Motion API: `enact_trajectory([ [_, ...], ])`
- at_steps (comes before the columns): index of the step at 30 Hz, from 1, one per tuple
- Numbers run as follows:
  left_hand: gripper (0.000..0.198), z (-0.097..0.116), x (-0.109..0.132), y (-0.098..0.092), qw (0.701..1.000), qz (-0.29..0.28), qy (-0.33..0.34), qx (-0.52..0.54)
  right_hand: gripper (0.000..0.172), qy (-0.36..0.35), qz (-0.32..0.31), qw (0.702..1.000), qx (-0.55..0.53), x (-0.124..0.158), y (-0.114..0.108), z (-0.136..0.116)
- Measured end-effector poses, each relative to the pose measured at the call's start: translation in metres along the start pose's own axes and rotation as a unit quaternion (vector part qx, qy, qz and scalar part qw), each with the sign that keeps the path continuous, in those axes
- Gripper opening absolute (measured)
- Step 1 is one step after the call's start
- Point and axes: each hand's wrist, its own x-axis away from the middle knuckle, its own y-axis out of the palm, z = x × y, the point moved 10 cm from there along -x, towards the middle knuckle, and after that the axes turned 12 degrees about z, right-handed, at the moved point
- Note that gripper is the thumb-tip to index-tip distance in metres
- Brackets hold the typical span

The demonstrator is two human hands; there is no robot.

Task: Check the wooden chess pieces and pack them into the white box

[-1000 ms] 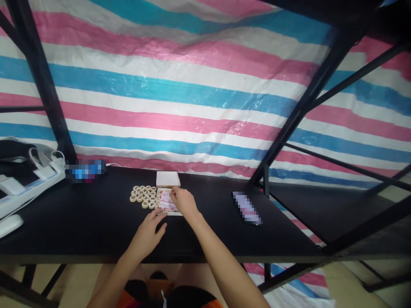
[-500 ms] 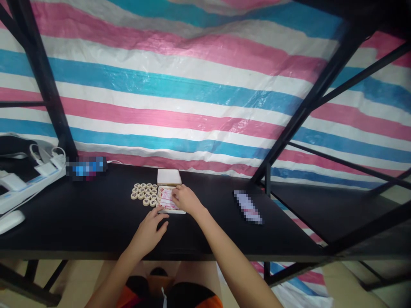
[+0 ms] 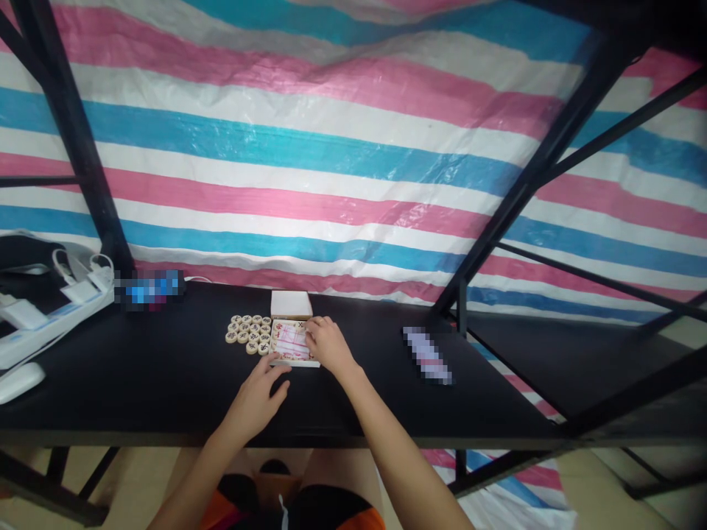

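1. Right hand (image 3: 330,345) curls over the right side of the open white box (image 3: 295,364).
2. Left hand (image 3: 255,392) sits at its near left corner.
3. Xiangqi pieces (image 3: 254,329) cluster beside it on the worktop (image 3: 166,368).

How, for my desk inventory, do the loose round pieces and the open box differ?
The loose round pieces are small discs; the open box is larger and rectangular. The pieces show dark markings; the box holds something white and pink. The right hand is over the box, not the pieces. Both rest on the black desk.
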Motion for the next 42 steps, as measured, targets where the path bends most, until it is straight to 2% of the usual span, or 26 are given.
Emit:
enact_trajectory([
  [2,0.025,-0.007,-0.002,-0.01,0.999,0.031,-0.033,0.01,0.026,0.049,0.066,0.995,-0.06,0.011,-0.016,0.011],
  [4,0.025,-0.017,-0.006,-0.024,0.996,0.063,-0.062,-0.012,0.024,0.1,0.13,0.978,-0.131,0.03,-0.031,0.02],
  [7,0.026,-0.032,-0.016,-0.044,0.986,0.086,-0.067,-0.122,0.022,0.171,0.179,0.945,-0.214,0.065,-0.039,0.019],
  [10,0.03,-0.044,-0.023,-0.046,0.968,0.043,-0.062,-0.239,0.02,0.178,0.155,0.927,-0.291,0.083,-0.03,-0.004],
  [13,0.03,-0.046,-0.023,-0.04,0.952,-0.007,-0.035,-0.303,0.019,0.154,0.084,0.925,-0.336,0.083,-0.012,-0.025],
  [16,0.028,-0.039,-0.019,-0.043,0.947,0.002,-0.017,-0.321,0.019,0.142,0.045,0.927,-0.344,0.081,-0.003,-0.032],
  [19,0.022,-0.033,-0.013,-0.045,0.946,0.012,-0.014,-0.323,0.02,0.132,0.053,0.937,-0.318,0.081,-0.006,-0.033],
  [22,0.014,-0.024,-0.005,-0.034,0.97,0.008,-0.002,-0.245,0.019,0.111,0.049,0.946,-0.302,0.083,-0.008,-0.038],
  [25,0.012,-0.008,0.004,-0.011,0.998,-0.031,0.022,-0.057,0.017,0.11,0.04,0.941,-0.317,0.084,-0.008,-0.04],
  [29,0.015,-0.002,0.004,0.003,0.994,-0.06,-0.017,0.092,0.016,0.113,0.037,0.931,-0.345,0.084,-0.007,-0.039],
  [35,0.016,-0.003,-0.001,-0.005,0.981,-0.056,-0.066,0.174,0.017,0.117,0.032,0.931,-0.346,0.083,-0.005,-0.038],
  [40,0.021,0.0,0.005,-0.002,0.978,-0.074,-0.056,0.185,0.014,0.123,0.027,0.922,-0.367,0.082,-0.002,-0.038],
  [42,0.027,-0.002,0.005,-0.001,0.979,-0.066,-0.059,0.186,0.015,0.131,0.033,0.915,-0.38,0.082,-0.001,-0.036],
])
